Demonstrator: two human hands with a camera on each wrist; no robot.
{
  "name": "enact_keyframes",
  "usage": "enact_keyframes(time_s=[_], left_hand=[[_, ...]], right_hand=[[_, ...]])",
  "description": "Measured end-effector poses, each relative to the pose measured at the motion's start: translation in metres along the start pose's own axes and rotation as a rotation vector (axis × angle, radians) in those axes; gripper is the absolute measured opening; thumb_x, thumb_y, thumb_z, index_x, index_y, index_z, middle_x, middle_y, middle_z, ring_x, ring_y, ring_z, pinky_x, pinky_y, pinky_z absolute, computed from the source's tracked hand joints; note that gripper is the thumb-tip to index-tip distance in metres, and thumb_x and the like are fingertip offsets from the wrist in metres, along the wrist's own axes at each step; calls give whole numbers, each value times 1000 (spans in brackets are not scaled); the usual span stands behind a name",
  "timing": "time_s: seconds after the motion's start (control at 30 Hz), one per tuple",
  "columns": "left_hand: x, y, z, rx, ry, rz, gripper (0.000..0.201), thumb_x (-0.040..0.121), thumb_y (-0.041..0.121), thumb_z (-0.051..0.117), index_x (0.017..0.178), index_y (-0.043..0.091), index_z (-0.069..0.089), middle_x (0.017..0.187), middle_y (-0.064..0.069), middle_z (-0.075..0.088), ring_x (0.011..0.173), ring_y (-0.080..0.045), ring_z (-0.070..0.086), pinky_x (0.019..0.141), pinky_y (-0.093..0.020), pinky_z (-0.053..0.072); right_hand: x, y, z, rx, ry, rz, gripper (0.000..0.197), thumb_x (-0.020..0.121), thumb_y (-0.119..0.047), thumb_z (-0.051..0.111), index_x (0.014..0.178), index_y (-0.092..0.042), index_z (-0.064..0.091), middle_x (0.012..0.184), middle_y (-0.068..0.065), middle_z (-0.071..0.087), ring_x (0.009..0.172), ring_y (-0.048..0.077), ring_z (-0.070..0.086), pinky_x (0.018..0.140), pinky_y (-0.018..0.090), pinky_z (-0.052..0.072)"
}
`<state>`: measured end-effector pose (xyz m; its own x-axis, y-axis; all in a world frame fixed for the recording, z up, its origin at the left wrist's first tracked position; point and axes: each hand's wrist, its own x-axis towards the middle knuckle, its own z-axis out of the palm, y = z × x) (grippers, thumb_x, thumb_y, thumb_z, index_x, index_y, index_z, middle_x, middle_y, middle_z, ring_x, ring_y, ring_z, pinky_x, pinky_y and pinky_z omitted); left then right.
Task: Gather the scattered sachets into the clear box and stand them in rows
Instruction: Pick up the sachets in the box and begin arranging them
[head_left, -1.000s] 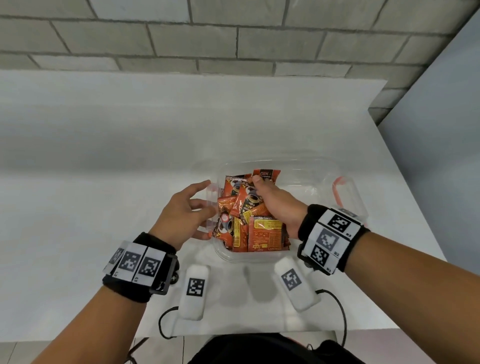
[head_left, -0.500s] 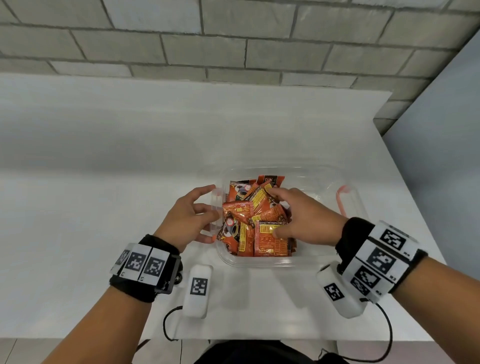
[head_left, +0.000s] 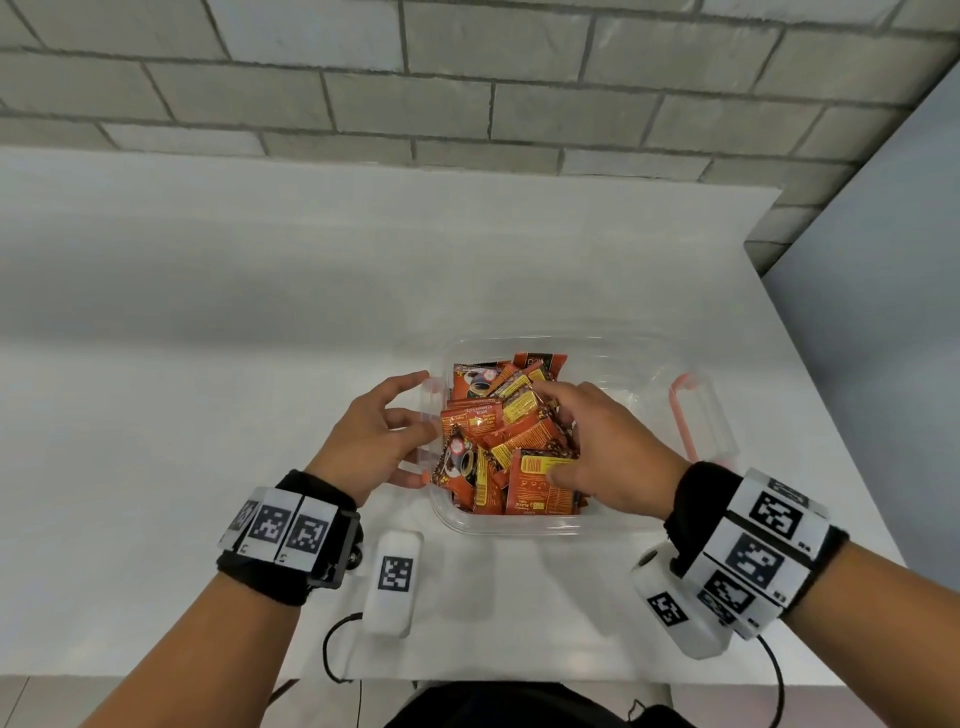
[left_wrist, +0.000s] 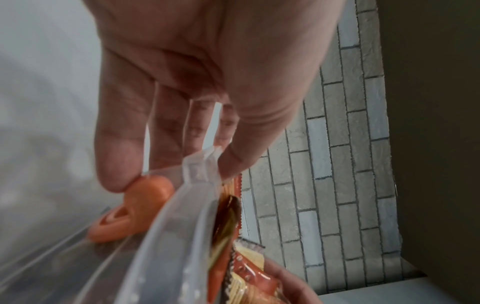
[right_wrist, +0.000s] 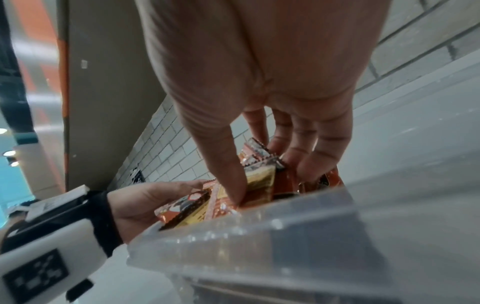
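Note:
The clear box (head_left: 524, 526) stands on the white table, its left half packed with orange-red sachets (head_left: 480, 423), some upright and some leaning. My left hand (head_left: 410, 415) holds the box's left wall. In the left wrist view the thumb (left_wrist: 235, 162) sits on the rim (left_wrist: 200, 170), the fingers go down outside it, and the little finger touches an orange clip (left_wrist: 137, 205). My right hand (head_left: 556, 431) lies spread over the sachets. Its thumb (right_wrist: 231, 185) presses the near ones and its straight fingers (right_wrist: 309, 162) reach the far ones (right_wrist: 259, 162).
The box's right half holds no sachets, and an orange clip (head_left: 680, 415) sits on its right wall. A white tagged block (head_left: 394, 587) with a cable lies near the table's front edge, and another (head_left: 675, 608) sits under my right wrist. A brick wall runs behind.
My right hand has let go of the far sachets and spread flat over the pile, its wrist swinging right and nearer. Several sachets have shifted. My left hand stayed on the box wall.

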<state>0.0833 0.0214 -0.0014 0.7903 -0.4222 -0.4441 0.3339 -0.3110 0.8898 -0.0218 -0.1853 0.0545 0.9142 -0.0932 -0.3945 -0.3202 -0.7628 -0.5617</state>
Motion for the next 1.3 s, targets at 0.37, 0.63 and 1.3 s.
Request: enact_keyframes(time_s=[0.37, 0.63, 1.3], left_hand=[[-2, 4, 2, 15, 8, -6, 53, 87, 7, 67, 132, 30, 49, 96, -10, 70, 69, -21, 69, 55, -34, 56], [-3, 5, 0, 7, 5, -19, 54, 88, 8, 67, 134, 30, 49, 100, -10, 71, 73, -25, 69, 58, -36, 58], [-45, 87, 80, -115, -175, 132, 96, 62, 75, 68, 141, 26, 41, 119, -2, 65, 99, -22, 68, 68, -35, 56]], right_hand=[[15, 0, 4, 165, -131, 97, 65, 87, -17, 67, 141, -18, 31, 85, -10, 51, 63, 5, 50, 47, 9, 36], [17, 16, -2, 349, -92, 70, 39, 84, -7, 67, 116, -23, 53, 106, 5, 66, 85, 20, 66, 80, 36, 57], [-18, 17, -93, 700, -1, -316, 34, 75, 2, 65, 101, -18, 54, 94, 1, 66, 87, 16, 66, 80, 36, 56]])
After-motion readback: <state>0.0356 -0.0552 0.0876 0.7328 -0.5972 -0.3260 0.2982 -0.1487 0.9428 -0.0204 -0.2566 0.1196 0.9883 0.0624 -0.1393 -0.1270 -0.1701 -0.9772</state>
